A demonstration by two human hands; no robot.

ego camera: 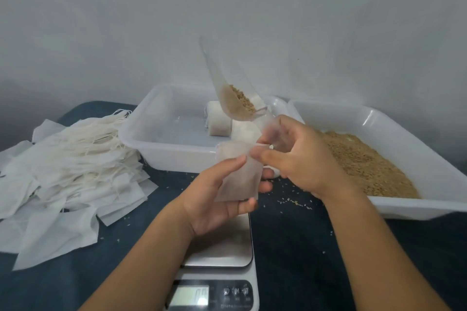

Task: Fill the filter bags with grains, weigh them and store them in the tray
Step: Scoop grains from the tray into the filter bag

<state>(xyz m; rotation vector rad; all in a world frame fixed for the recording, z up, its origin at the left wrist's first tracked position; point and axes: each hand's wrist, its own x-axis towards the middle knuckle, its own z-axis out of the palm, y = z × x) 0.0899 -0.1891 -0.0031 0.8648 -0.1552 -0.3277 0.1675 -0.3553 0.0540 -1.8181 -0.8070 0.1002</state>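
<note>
The left hand (217, 199) cups a thin, translucent filter bag (237, 171) from beneath, thumb pressed on its front and fingertips curled around its far side, with the mouth held open upward. The right hand (300, 156) pinches the bag's upper rim with its forefinger while gripping the handle of a clear plastic scoop (227, 86), which tilts steeply above the bag with brown grains (243, 102) gathered at its low end. Directly under the left hand sits a scale (222, 255) with a brushed metal platform; its display is blurred and unreadable. Beyond both hands stands a white plastic tray (161, 139) holding a few filled, rolled bags (219, 121), partly hidden by the scoop. Just right of the right hand, a second white tray (404, 204) holds a bed of loose grains, its rim close to the wrist. Left of the left hand, well apart, lies a messy heap of flat empty bags (65, 166) with strings. Stray grains dot the dark cloth (298, 247) between the trays.
</note>
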